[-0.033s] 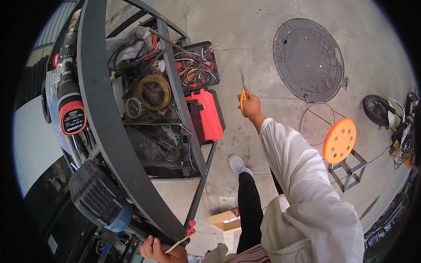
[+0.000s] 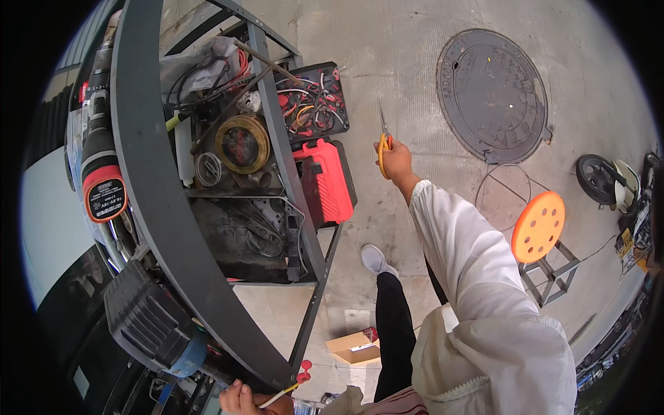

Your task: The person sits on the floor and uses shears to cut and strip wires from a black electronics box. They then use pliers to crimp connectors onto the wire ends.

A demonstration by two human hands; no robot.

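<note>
My right hand (image 2: 396, 164) is stretched out over the pavement, fingers closed round the orange handles of a pair of scissors (image 2: 384, 142). The thin blades point away from me. At the lower left, my left hand (image 2: 252, 400) is by the near corner of a dark metal tool rack (image 2: 162, 200), pinching a short white-and-yellow cable (image 2: 282, 393). A red, knobbed end piece (image 2: 304, 371) sits on the cable's upper end. Part of the left hand is cut off by the lower edge. The two hands are far apart.
The rack carries a cordless drill (image 2: 104, 166), a round brass-coloured tin (image 2: 242, 144) and other tools. Beside it are a red case (image 2: 332, 183) and a black tray (image 2: 334, 124) of wires. An orange stool (image 2: 538, 227), manhole cover (image 2: 492, 97) and cardboard box (image 2: 354, 348) are on the ground.
The view has shifted slightly, so the rack sits a little further left and the manhole cover a little further right. Both hands keep the same hold on the scissors and the cable.
</note>
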